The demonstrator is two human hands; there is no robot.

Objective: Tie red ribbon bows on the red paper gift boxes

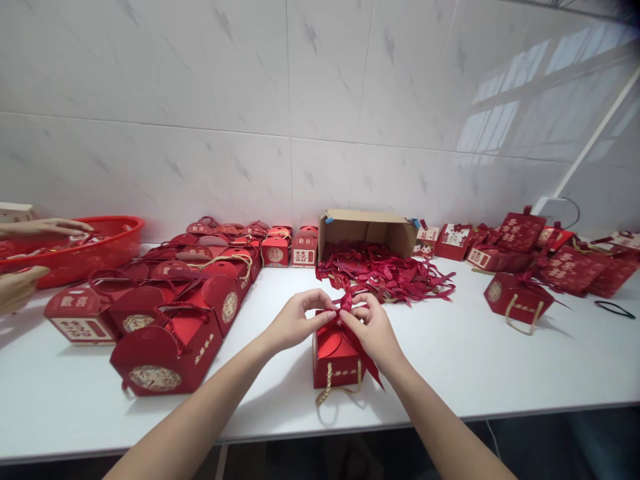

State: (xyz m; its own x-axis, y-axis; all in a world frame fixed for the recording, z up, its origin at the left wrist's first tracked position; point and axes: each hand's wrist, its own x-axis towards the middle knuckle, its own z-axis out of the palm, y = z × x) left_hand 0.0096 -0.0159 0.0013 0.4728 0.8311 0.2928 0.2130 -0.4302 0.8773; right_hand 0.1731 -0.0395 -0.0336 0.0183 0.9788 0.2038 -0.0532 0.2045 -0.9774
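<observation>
Presently, I have the left hand [299, 320] and right hand [374, 330] over the box [339, 375], each grip pinching the ribbon [347, 301] between thumb and fingertips at the box's top. The box stands upright on the tabletop [475, 373], near its front edge and between my forearms; I judge this position gives both hands equal access. The paired pinch appears to tension the ribbon evenly and to steady the box. The cord [329, 381] hangs at the front, apart from the fingers. Behind, the carton [370, 217] lies on its side, mouth facing me, presumably so that the loose ribbons [387, 273] spill within reach. At left, other boxes [165, 357] stand in close rows, probably to save space.
</observation>
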